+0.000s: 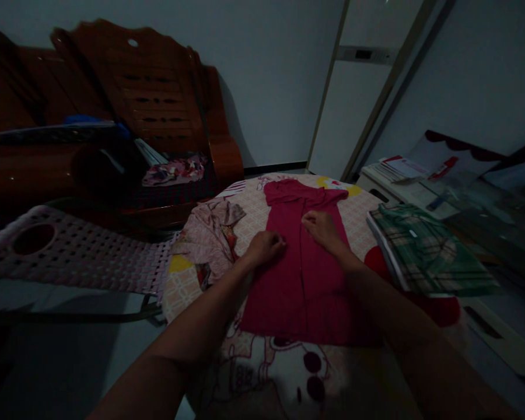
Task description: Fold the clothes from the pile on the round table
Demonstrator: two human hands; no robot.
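A dark pink garment (289, 291) lies spread out on a round table with a patterned cloth (258, 361), its collar end at the far side and a line running down its middle. My left hand (266, 246) is over the garment's left side, fingers curled together. Near the middle line, farther up, my right hand (319, 226) is also closed, with its fingertips pinched. Whether either hand grips fabric is too dark to make out. A crumpled pale pink cloth (212, 233) lies to the left, and folded green plaid fabric (429, 248) to the right.
A carved wooden sofa (153, 93) with a bundled cloth (177, 170) on its seat stands behind at the left. Beside the table is a woven chair (96, 251). Papers (402, 169) lie on a cabinet at the right. A tall white unit (354, 99) stands at the back.
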